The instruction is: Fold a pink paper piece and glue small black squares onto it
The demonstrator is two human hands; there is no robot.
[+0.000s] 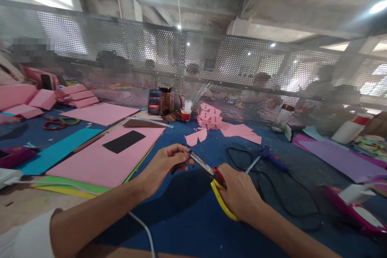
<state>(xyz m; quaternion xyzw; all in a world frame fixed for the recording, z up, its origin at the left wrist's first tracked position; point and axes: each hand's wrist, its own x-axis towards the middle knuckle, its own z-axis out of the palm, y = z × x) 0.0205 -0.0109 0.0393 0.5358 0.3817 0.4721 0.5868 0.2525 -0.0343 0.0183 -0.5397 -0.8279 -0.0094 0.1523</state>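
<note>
My right hand (240, 191) grips a pair of scissors (222, 199) with yellow and red handles. The metal blades point up and left, and their tips meet the fingers of my left hand (171, 163). Those fingers are pinched together around a small dark piece, of which only a bit shows below them; it looks like black paper. Both hands hover over the blue table top (181, 213). To the left, a black paper rectangle (123, 142) rests on a stack of pink sheets (90, 165).
Pink dotted paper pieces (210, 117) are piled behind my hands, beside a red cup (186, 115). A blue glue gun (273, 158) with a looping black cord lies to the right. Purple sheets (338, 157) lie farther right. Another pair of scissors (60, 123) is at left. A perforated metal screen (169, 56) stands behind.
</note>
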